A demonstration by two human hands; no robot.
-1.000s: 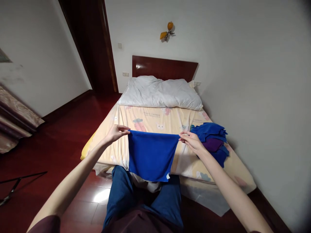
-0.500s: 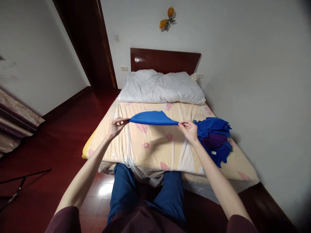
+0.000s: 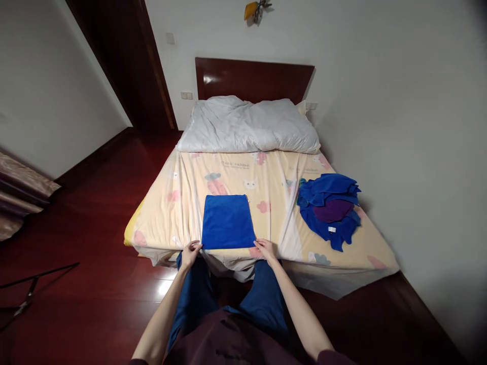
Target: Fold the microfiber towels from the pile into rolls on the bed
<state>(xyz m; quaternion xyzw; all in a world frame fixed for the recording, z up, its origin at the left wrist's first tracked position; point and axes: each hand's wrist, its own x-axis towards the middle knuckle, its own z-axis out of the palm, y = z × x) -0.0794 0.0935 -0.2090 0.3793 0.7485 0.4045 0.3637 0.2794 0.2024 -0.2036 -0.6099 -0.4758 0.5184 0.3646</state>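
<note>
A blue cloth (image 3: 228,222) lies flat and rectangular on the bed (image 3: 266,177), near its foot edge. My left hand (image 3: 189,253) pinches the cloth's near left corner. My right hand (image 3: 266,250) pinches the near right corner. Both hands rest at the edge of the mattress, fingers closed on the fabric.
A heap of blue cloths with a purple one (image 3: 330,209) lies on the bed's right side. A white duvet (image 3: 249,125) is bunched at the headboard. A wall runs close along the right, red wooden floor (image 3: 87,223) lies to the left. A dark stand (image 3: 23,294) sits on the floor at left.
The cloth hung from both hands, was swung up over the bed, and now lies spread flat. Both hands came back toward me to the mattress edge, holding the near corners.
</note>
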